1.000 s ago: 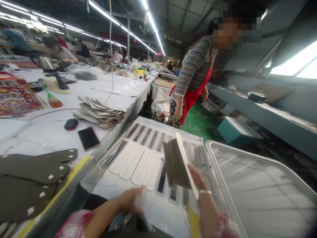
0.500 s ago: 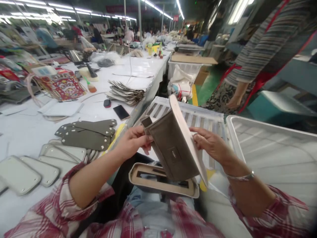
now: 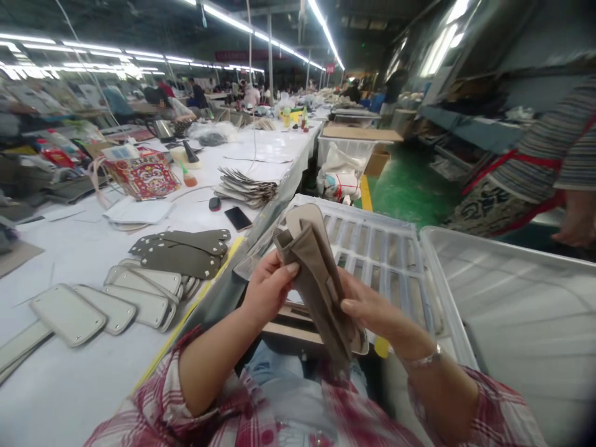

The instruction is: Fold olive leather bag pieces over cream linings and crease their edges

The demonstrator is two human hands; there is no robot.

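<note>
In front of my chest I hold a brown bag piece (image 3: 313, 282), pouch-like, with a pale stiff panel (image 3: 306, 220) at its far side. My left hand (image 3: 269, 287) pinches its left edge, thumb on top. Around the right side are the closed fingers of my right hand (image 3: 370, 305), partly hidden behind the bag piece. The piece stands tilted, its narrow side turned toward me. Below it, over my lap, lies a tan-rimmed bag base (image 3: 294, 329) with dark slots, partly covered by the held piece.
Pale rounded panels (image 3: 69, 315) and dark olive pieces (image 3: 184, 253) lie on the white table (image 3: 60, 385) to my left. Farther along are a phone (image 3: 238, 218) and stacked pieces (image 3: 246, 186). Clear plastic crates (image 3: 447, 279) stand ahead and right. A person in an apron (image 3: 516, 180) stands at right.
The bag piece has turned from its broad face with the label to its narrow edge. My right hand has moved closer to my left. The person at right has shifted rightward in view.
</note>
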